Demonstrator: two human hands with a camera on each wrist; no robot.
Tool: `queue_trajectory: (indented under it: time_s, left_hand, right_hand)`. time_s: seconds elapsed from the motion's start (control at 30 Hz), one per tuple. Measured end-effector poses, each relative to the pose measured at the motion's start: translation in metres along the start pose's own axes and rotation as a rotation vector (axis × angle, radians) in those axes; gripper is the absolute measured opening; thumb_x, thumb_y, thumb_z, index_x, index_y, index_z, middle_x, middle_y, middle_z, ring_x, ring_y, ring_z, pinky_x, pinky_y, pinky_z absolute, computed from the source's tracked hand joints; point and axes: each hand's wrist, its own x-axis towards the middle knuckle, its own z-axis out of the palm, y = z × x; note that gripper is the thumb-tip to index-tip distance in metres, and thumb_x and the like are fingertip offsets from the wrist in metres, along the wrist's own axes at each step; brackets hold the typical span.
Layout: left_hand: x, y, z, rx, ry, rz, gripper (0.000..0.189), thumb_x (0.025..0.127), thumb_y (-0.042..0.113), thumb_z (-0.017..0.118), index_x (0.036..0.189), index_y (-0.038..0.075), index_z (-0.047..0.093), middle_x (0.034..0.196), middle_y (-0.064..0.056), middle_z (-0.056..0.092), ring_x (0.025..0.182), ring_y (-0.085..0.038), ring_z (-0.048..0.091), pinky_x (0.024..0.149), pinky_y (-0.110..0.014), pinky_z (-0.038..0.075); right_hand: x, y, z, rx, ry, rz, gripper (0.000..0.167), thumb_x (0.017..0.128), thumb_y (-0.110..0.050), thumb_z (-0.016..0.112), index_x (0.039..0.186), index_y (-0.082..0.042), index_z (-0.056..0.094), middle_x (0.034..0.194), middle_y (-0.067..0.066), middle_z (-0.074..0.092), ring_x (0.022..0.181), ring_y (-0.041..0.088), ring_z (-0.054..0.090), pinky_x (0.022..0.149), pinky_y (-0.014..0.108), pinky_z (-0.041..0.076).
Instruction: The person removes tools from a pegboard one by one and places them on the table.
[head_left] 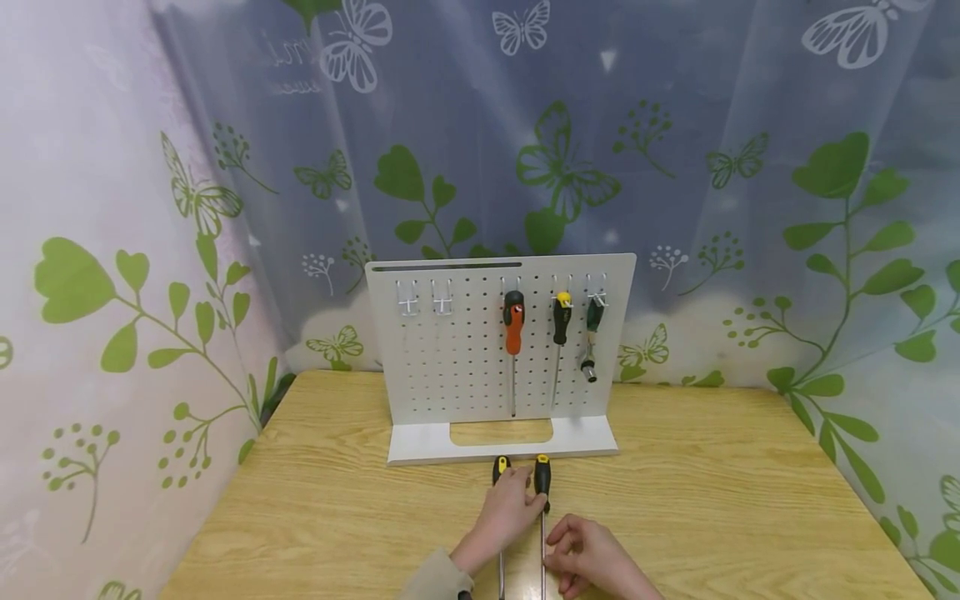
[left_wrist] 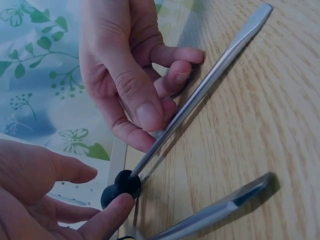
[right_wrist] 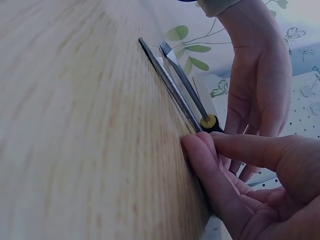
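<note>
Two flat-blade screwdrivers with black-and-yellow handles lie side by side on the wooden table: the left screwdriver (head_left: 502, 463) and the right screwdriver (head_left: 542, 475). My left hand (head_left: 506, 508) reaches over the left one, covering part of it. Its thumb touches the right screwdriver's handle near the collar, with a gap between thumb and index finger in the left wrist view. From the other side, my right hand (head_left: 592, 554) has loosely bent fingertips right at the right screwdriver's shaft (left_wrist: 192, 102). That shaft shows uncovered from collar to tip in the left wrist view.
Behind the hands stands a white pegboard (head_left: 480, 367). On it hang an orange-and-black screwdriver (head_left: 513, 329), a yellow-and-black screwdriver (head_left: 561, 325) and a dark-handled tool with a metal socket end (head_left: 590, 367). Two wire hooks (head_left: 442, 300) at its left carry nothing. A patterned curtain (head_left: 465, 125) surrounds the table.
</note>
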Motion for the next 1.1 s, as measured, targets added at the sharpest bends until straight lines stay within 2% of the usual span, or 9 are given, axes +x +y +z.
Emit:
queue_trajectory:
  time_s: [0.37,0.47,0.63,0.73,0.9,1.1]
  left_hand:
    - [-0.001,0.002,-0.001,-0.029,-0.016,-0.009,0.043,0.092,0.013,0.072,0.127,-0.009,0.06,0.104,-0.015,0.064,0.081,-0.021,0.07,0.083,-0.054,0.053]
    - [0.0,0.001,-0.001,-0.046,-0.009,-0.004,0.043,0.092,0.012,0.072,0.128,-0.009,0.06,0.104,-0.016,0.065,0.081,-0.021,0.069,0.081,-0.046,0.056]
    - [0.002,-0.003,-0.006,-0.124,0.042,0.041,0.04,0.091,0.005,0.07,0.128,-0.008,0.061,0.108,-0.018,0.067,0.084,-0.023,0.07,0.069,-0.028,0.059]
    - [0.006,-0.005,-0.012,-0.158,0.065,0.059,0.037,0.092,0.003,0.068,0.127,-0.005,0.062,0.11,-0.018,0.068,0.087,-0.026,0.071,0.069,-0.028,0.059]
    - [0.014,-0.01,-0.02,-0.16,0.107,0.091,0.029,0.095,0.003,0.064,0.123,-0.002,0.065,0.112,-0.015,0.07,0.092,-0.026,0.071,0.071,-0.026,0.058]
    - [0.027,-0.013,-0.033,-0.192,0.139,0.166,0.027,0.099,0.004,0.061,0.125,-0.002,0.065,0.113,-0.014,0.072,0.096,-0.027,0.072,0.077,-0.03,0.061]
  right_hand:
    - [0.001,0.002,-0.005,0.047,-0.014,-0.018,0.018,0.094,-0.004,0.067,0.106,0.006,0.057,0.075,0.006,0.065,0.057,0.016,0.064,0.053,0.032,0.061]
    - [0.001,0.0,-0.008,0.048,0.001,-0.043,0.019,0.096,-0.007,0.066,0.106,0.007,0.057,0.077,0.008,0.066,0.058,0.017,0.064,0.053,0.034,0.062]
    - [0.005,-0.004,-0.017,0.055,0.038,-0.086,0.024,0.099,-0.01,0.063,0.111,0.009,0.056,0.085,0.013,0.068,0.061,0.02,0.066,0.055,0.041,0.063]
    - [0.007,-0.009,-0.023,0.045,0.061,-0.108,0.027,0.1,-0.011,0.062,0.115,0.011,0.056,0.087,0.016,0.069,0.061,0.021,0.067,0.055,0.04,0.062]
    - [0.013,-0.016,-0.031,-0.008,0.131,-0.157,0.028,0.099,-0.009,0.063,0.119,0.01,0.056,0.091,0.022,0.07,0.062,0.022,0.067,0.054,0.035,0.061]
    - [0.026,-0.026,-0.039,0.024,0.192,-0.2,0.032,0.101,-0.006,0.06,0.125,0.013,0.054,0.098,0.027,0.068,0.071,0.026,0.069,0.063,0.042,0.064]
